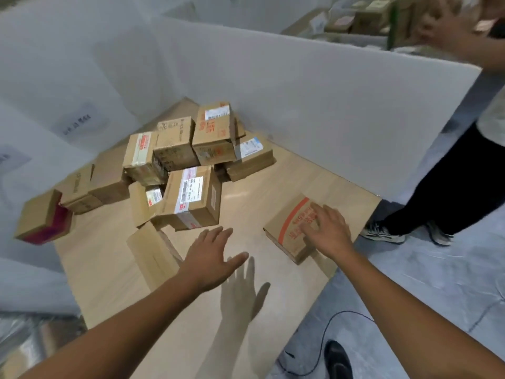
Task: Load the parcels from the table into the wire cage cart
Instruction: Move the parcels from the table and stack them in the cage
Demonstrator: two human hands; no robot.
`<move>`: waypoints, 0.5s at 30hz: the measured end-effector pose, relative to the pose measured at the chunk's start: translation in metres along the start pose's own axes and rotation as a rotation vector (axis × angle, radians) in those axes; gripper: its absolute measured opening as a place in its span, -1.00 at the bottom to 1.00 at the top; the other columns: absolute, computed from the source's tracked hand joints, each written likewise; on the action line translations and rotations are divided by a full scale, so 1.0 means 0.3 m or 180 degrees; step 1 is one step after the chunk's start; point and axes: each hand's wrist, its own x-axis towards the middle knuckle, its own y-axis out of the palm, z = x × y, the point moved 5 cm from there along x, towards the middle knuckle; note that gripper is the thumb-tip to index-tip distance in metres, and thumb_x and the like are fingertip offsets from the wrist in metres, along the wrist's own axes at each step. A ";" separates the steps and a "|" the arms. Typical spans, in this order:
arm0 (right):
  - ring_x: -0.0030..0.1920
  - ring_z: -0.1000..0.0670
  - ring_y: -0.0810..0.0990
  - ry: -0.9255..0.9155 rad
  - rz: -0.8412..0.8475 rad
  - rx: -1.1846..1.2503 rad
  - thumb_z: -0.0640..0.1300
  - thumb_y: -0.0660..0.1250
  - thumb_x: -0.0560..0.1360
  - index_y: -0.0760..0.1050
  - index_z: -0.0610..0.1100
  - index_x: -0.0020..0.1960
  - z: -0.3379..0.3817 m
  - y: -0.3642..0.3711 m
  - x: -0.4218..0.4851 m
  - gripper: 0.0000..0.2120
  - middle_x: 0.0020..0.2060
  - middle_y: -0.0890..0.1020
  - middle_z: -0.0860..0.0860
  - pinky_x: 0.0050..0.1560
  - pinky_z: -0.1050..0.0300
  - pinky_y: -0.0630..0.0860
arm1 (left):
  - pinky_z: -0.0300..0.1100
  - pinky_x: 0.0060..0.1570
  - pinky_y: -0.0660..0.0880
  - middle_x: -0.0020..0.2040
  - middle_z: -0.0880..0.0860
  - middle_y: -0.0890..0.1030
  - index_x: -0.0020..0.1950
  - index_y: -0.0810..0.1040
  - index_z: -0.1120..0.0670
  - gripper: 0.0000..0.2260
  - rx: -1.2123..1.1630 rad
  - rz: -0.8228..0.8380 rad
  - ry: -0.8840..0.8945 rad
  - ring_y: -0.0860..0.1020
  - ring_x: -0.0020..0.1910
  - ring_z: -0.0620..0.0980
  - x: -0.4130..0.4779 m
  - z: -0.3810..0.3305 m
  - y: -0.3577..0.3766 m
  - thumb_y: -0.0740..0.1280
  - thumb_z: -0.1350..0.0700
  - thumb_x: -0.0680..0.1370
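Several cardboard parcels (188,157) lie piled on a light wooden table (114,274) walled by white boards. A flat parcel with orange print (289,225) lies apart near the table's right edge. My right hand (328,231) rests on top of it with fingers spread. My left hand (211,255) hovers open above the table, fingers straight, just in front of a labelled box (191,198) at the pile's near side. A plain flat box (150,255) lies left of that hand. No wire cage cart is in view.
A box with a red side (43,217) sits at the table's left edge. Another person stands at the right, their shoes (382,232) near the table corner and a hand (448,28) raised over the white board (328,105). A black cable (325,340) runs across the grey floor.
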 end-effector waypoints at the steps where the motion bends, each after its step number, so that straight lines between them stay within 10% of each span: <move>1: 0.66 -0.10 0.00 -0.0055 0.0076 -0.0039 0.34 0.22 0.60 0.04 0.16 0.68 -0.022 -0.002 0.043 -0.25 0.67 0.12 -0.03 0.62 -0.26 -0.02 | 0.11 0.58 0.18 0.66 0.02 0.19 0.66 0.16 -0.07 -0.25 -0.0175 -0.0006 -0.0170 0.13 0.63 0.09 0.030 -0.029 0.023 0.17 -0.43 0.57; 9: 0.58 -0.12 0.23 -0.0191 0.0645 -0.0130 0.34 0.20 0.60 0.05 0.14 0.68 -0.144 0.012 0.239 -0.26 0.58 0.34 0.00 0.59 -0.29 0.09 | -0.04 0.32 0.34 0.57 0.18 0.34 0.59 0.26 0.20 -0.26 -0.1162 0.0516 -0.1174 0.39 0.41 0.10 0.212 -0.281 0.250 0.21 -0.31 0.63; 15: 0.50 -0.17 0.30 -0.0197 0.0775 0.0008 0.32 0.27 0.58 0.09 0.06 0.67 -0.152 0.040 0.234 -0.22 0.53 0.38 -0.01 0.51 -0.19 0.26 | -0.13 0.14 0.54 0.33 0.04 0.59 0.28 0.46 -0.02 -0.78 -0.3128 0.0517 -0.1656 0.58 0.12 0.02 0.276 -0.392 0.349 0.33 -0.03 0.66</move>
